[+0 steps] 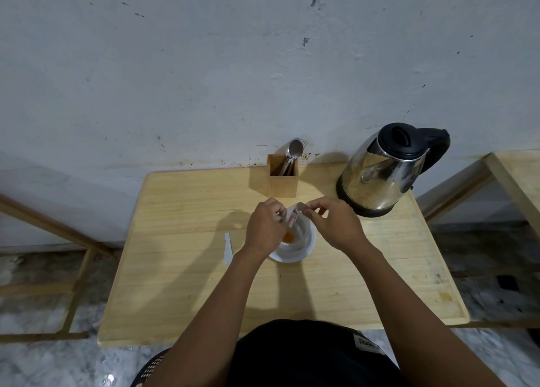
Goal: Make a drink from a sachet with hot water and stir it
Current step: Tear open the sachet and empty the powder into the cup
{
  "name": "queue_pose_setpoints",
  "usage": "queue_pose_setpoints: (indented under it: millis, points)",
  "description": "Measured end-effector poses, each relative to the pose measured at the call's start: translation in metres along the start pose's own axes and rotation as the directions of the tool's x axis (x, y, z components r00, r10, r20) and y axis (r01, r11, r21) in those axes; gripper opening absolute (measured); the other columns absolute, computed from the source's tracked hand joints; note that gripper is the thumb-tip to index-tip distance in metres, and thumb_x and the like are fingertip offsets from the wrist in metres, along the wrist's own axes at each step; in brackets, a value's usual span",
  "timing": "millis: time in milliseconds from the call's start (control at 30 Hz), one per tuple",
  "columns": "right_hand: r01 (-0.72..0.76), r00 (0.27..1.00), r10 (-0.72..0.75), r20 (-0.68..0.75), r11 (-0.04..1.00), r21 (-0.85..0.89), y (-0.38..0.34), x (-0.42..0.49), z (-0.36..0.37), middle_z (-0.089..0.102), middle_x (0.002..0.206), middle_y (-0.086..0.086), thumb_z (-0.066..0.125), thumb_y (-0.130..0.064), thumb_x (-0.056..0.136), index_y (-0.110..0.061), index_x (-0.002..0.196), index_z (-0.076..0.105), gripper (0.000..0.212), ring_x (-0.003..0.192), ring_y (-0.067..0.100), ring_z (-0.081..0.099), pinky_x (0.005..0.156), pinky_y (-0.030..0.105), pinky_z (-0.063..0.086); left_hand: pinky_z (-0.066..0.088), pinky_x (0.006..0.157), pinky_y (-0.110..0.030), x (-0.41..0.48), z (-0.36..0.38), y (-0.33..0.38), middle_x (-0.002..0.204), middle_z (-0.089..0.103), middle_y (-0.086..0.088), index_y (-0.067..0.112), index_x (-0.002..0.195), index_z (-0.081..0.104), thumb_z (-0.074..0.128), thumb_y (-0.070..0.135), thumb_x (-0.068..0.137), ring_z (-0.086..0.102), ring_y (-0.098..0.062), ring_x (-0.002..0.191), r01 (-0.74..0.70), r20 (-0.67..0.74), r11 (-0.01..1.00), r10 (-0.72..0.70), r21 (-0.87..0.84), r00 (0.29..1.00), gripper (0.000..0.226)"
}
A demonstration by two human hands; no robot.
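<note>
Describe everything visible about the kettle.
The kettle is shiny steel, rounded and wider at the bottom, with a black lid, black handle and black base ring. Its lid looks closed. It stands upright at the far right corner of the wooden table, near the wall, right of the wooden cutlery holder. Neither hand touches it.

Nothing here I can actually read. There's a small pale patch (365, 343) on my dark shirt, down at the bottom edge of view, with dark lettering across it, but it's too small and blurred to make out a single word. The sachet (291, 214) I'm pinching between my fingers shows a reddish printed side, though no letters come through. The kettle (382, 170) has no legible brand on its shiny body, only reflections.
</note>
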State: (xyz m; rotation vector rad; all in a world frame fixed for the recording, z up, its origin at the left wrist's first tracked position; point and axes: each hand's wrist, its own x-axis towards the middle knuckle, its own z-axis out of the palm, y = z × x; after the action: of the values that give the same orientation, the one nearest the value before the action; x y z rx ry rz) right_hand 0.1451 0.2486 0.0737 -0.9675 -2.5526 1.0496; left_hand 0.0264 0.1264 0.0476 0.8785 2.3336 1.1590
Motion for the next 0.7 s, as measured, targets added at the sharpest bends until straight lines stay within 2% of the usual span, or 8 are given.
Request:
queue_pose_setpoints:
  millis: [67,133,200,267,433,500,600,700]
  points:
    - [-0.012,1.0,0.013,0.019,1.0,-0.018,0.005,0.003,-0.003,0.064,0.085,-0.023,0.068,-0.035,0.089,-0.032,0.095,0.074,0.009,0.08,0.004,0.059,0.068,0.027,0.045,0.046,0.069,-0.033,-0.002,0.0,0.002,0.079,0.058,0.001,0.019,0.066,0.054,0.066,0.023,0.084,0.057,-0.019,0.076,0.015,0.043,1.0,-0.013,-0.027,0.999,0.023]
    - [-0.026,1.0,0.026,-0.005,0.999,-0.039,0.007,0.004,-0.005,0.064,0.085,-0.024,0.067,-0.037,0.088,-0.035,0.094,0.073,0.009,0.078,0.003,0.058,0.066,0.026,0.042,0.048,0.072,-0.036,-0.002,-0.001,0.001,0.083,0.06,-0.004,0.011,0.077,0.06,0.063,0.028,0.086,0.059,-0.022,0.079,0.035,0.076,0.999,-0.033,-0.026,0.997,0.02]
    - [-0.033,0.997,0.032,0.071,0.999,0.009,0.006,0.004,-0.003,0.067,0.089,-0.022,0.066,-0.038,0.089,-0.036,0.093,0.073,0.008,0.081,0.003,0.059,0.069,0.03,0.048,0.045,0.067,-0.035,-0.003,-0.001,0.001,0.076,0.055,0.001,0.014,0.067,0.058,0.065,0.026,0.085,0.054,-0.018,0.072,0.035,0.072,0.998,-0.031,-0.05,0.997,0.023]
    - [-0.043,0.996,0.041,0.074,0.999,0.017,0.005,0.003,0.0,0.068,0.09,-0.022,0.066,-0.039,0.089,-0.036,0.092,0.073,0.009,0.082,0.004,0.06,0.07,0.03,0.048,0.04,0.062,-0.033,-0.003,-0.002,0.003,0.07,0.048,0.006,0.022,0.056,0.045,0.07,0.022,0.082,0.048,-0.015,0.066,0.016,0.05,0.998,-0.013,-0.058,0.999,0.036]
    - [-0.059,0.996,0.058,0.068,0.998,0.014,-0.001,0.004,-0.002,0.068,0.09,-0.021,0.063,-0.046,0.089,-0.039,0.09,0.071,0.011,0.082,0.006,0.06,0.071,0.03,0.048,0.047,0.068,-0.041,-0.004,-0.001,0.002,0.068,0.047,0.01,0.029,0.055,0.039,0.066,0.002,0.076,0.049,-0.018,0.071,0.027,-0.003,0.999,-0.027,-0.033,1.0,0.044]
    - [-0.074,0.997,0.073,0.028,0.997,0.029,-0.003,0.003,-0.003,0.067,0.089,-0.022,0.062,-0.046,0.089,-0.035,0.094,0.073,0.016,0.081,0.005,0.06,0.071,0.029,0.047,0.046,0.068,-0.035,-0.003,-0.001,0.007,0.068,0.048,0.011,0.029,0.054,0.041,0.07,0.01,0.079,0.05,-0.015,0.072,0.016,-0.002,0.999,-0.016,-0.044,1.0,0.043]
    - [-0.088,0.989,0.072,0.128,0.989,0.121,-0.002,0.001,-0.004,0.07,0.091,-0.019,0.063,-0.042,0.09,-0.034,0.092,0.072,0.012,0.081,0.007,0.063,0.074,0.035,0.053,0.04,0.066,-0.023,-0.002,-0.005,0.005,0.073,0.049,0.012,0.019,0.067,0.058,0.068,0.023,0.084,0.051,-0.011,0.074,0.028,0.022,0.995,-0.026,-0.092,0.999,0.02]
    - [-0.124,0.991,0.12,0.066,0.99,0.072,0.003,0.0,-0.006,0.067,0.088,-0.021,0.065,-0.036,0.091,-0.036,0.093,0.071,0.007,0.081,0.008,0.061,0.072,0.032,0.051,0.039,0.066,-0.025,0.0,-0.008,-0.006,0.076,0.05,0.002,0.003,0.075,0.058,0.066,0.029,0.086,0.051,-0.015,0.073,0.088,0.054,0.99,-0.083,-0.106,0.995,0.029]
